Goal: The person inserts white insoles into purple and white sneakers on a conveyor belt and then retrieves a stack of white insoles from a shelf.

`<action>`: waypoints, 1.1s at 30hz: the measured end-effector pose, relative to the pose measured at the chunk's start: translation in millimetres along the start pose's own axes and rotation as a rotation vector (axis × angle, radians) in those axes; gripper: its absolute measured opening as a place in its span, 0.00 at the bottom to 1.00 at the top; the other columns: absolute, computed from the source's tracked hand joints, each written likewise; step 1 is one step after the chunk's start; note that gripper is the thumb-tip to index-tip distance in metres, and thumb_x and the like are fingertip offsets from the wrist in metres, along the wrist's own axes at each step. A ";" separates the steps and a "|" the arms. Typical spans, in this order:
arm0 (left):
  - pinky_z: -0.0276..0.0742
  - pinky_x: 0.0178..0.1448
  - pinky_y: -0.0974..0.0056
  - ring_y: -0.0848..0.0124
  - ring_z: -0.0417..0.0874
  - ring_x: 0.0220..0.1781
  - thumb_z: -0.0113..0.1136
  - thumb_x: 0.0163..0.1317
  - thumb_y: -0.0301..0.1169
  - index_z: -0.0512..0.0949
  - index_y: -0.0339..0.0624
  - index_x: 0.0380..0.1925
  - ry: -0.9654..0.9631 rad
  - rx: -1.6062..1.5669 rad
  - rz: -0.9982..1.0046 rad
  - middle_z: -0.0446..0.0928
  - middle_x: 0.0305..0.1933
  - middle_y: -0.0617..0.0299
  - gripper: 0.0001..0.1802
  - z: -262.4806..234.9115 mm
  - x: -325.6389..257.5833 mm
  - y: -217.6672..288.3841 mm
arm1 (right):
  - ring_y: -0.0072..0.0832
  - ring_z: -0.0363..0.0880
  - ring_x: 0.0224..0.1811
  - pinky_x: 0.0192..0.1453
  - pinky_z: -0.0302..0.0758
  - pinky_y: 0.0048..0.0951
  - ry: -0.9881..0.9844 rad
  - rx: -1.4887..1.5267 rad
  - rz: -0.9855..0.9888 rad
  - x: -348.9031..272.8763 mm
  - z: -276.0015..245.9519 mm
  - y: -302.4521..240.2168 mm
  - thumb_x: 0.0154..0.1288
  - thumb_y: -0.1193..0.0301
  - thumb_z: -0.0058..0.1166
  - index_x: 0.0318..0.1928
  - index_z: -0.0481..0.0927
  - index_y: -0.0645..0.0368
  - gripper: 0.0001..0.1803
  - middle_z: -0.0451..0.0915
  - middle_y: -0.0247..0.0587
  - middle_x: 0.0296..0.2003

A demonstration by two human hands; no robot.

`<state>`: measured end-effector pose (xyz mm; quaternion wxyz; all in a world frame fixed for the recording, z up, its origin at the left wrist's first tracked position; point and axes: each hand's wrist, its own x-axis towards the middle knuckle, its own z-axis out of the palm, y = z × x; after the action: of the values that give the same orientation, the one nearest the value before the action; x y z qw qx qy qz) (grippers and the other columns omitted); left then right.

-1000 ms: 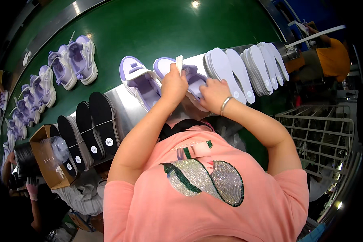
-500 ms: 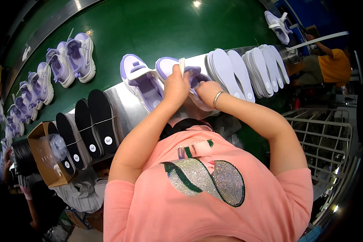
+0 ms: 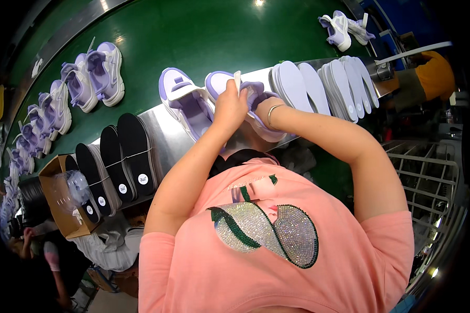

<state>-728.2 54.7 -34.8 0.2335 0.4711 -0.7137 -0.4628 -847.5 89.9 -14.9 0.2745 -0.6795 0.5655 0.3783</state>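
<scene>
A white and lilac sneaker (image 3: pixel 269 133) stands on the metal ledge before me. My left hand (image 3: pixel 231 108) is closed on its pale strap, pulling it up beside the opening. Into that opening reaches my right hand (image 3: pixel 269 110), wearing a bracelet at the wrist; its fingers are hidden inside the shoe. Just to the left rests a matching sneaker (image 3: pixel 194 110) with its strap folded toward the toe and its lilac inside showing; neither hand holds it.
White insoles (image 3: pixel 291 83) stand in stacks to the right, black insoles (image 3: pixel 136 143) in bundles to the left. More sneakers (image 3: pixel 104 73) line the green table (image 3: pixel 203 31) on the left; another pair (image 3: pixel 338 32) sits far right. Nearby are a cardboard box (image 3: pixel 57 201) and wire rack (image 3: pixel 425 177).
My right hand has gone deeper into the sneaker, while my left keeps its grip on the strap. At the far right, a second sneaker has appeared beside the first. A person in orange has shifted.
</scene>
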 end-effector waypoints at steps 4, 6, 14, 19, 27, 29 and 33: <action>0.68 0.37 0.50 0.41 0.74 0.34 0.49 0.57 0.34 0.63 0.33 0.35 -0.035 0.013 -0.032 0.73 0.29 0.37 0.15 1.5 1.2 2.5 | 0.37 0.78 0.38 0.45 0.69 0.35 -0.021 0.038 -0.154 -3.9 13.2 12.4 0.49 0.67 0.47 0.41 0.76 0.59 0.17 0.79 0.49 0.32; 0.68 0.37 0.50 0.41 0.74 0.34 0.49 0.57 0.35 0.63 0.32 0.35 -0.021 0.005 -0.038 0.73 0.29 0.37 0.15 0.9 2.1 -1.8 | 0.38 0.77 0.40 0.50 0.65 0.38 -0.093 0.042 -0.160 -34.1 -6.8 10.0 0.49 0.69 0.47 0.41 0.75 0.59 0.16 0.79 0.47 0.34; 0.70 0.35 0.60 0.57 0.76 0.31 0.50 0.57 0.39 0.71 0.32 0.30 -0.092 -0.228 -0.094 0.75 0.26 0.48 0.17 14.5 12.4 -16.6 | 0.37 0.75 0.45 0.54 0.61 0.37 -0.072 0.218 -0.190 -39.5 27.0 26.6 0.54 0.65 0.46 0.47 0.69 0.62 0.20 0.76 0.49 0.40; 0.70 0.39 0.70 0.75 0.75 0.33 0.49 0.58 0.37 0.75 0.33 0.38 -0.334 -0.682 -0.377 0.76 0.32 0.62 0.17 6.0 14.5 -9.2 | 0.25 0.73 0.39 0.45 0.69 0.24 0.224 1.824 -0.192 -22.0 38.0 31.9 0.57 0.54 0.51 0.45 0.70 0.64 0.25 0.75 0.42 0.37; 0.68 0.28 0.67 0.72 0.74 0.23 0.48 0.53 0.39 0.76 0.32 0.26 -0.343 -0.539 -0.161 0.75 0.21 0.58 0.18 20.5 22.3 -8.7 | 0.22 0.74 0.29 0.34 0.67 0.20 0.472 1.952 -0.110 -12.3 50.9 28.7 0.60 0.62 0.49 0.27 0.75 0.60 0.13 0.72 0.33 0.20; 0.68 0.34 0.70 0.76 0.73 0.29 0.48 0.57 0.38 0.75 0.34 0.34 -0.289 -0.498 -0.233 0.75 0.25 0.63 0.17 12.9 28.0 -14.2 | 0.21 0.73 0.28 0.35 0.67 0.21 0.328 2.103 -0.448 -17.9 56.1 38.2 0.60 0.64 0.49 0.27 0.74 0.60 0.13 0.72 0.33 0.20; 0.69 0.42 0.68 0.70 0.73 0.38 0.52 0.55 0.41 0.68 0.32 0.45 -0.193 -0.437 -0.113 0.73 0.36 0.59 0.24 -5.9 16.8 5.5 | 0.22 0.72 0.30 0.37 0.67 0.22 0.413 1.951 -0.374 -30.4 61.6 40.6 0.61 0.67 0.46 0.27 0.75 0.63 0.12 0.74 0.35 0.23</action>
<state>-733.7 37.9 -28.9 0.2343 0.4022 -0.5883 -0.6612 -902.0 147.9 -22.3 0.6612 -0.2888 0.5486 -0.4225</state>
